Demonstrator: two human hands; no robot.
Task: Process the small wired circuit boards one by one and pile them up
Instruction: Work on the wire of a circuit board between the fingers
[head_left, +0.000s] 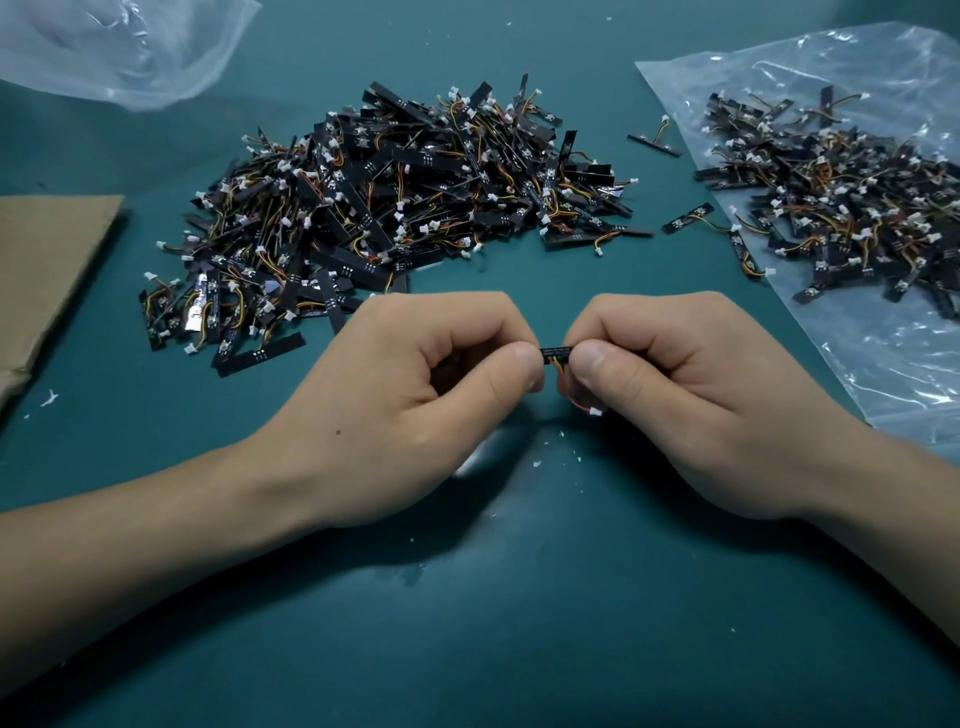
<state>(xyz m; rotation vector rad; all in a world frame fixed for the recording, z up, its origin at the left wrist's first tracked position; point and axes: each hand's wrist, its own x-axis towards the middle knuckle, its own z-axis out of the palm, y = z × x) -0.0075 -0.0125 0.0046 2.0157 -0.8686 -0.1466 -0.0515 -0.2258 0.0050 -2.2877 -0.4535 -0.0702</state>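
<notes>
Cardboard (47, 270): brown and flat, at the far left edge of my green tabletop (467, 623).
Clear bag (114, 47): crumpled up in the top left corner.
Big pile (395, 208): lots of little black boards with yellow and orange wires and white plugs, heaped in the middle, just past my left hand.
Left hand (415, 395): my fingers are curled, and my thumb and first finger pinch the left end of the small board.
Small board (557, 352): black and thin, held level between my two hands, in front of the big pile. Only its short middle part shows.
Wire (574, 399): reddish, it hangs from the small board under my right thumb, with a white plug at its end.
Right hand (691, 395): curled the same way, it pinches the right end. My two hands are close together, thumbs almost touching.
Loose boards (655, 146): a few lie alone between the two heaps.
Flat bag (893, 374): clear plastic spread out on the right.
Second pile (841, 208): more wired boards, heaped on the flat bag.
</notes>
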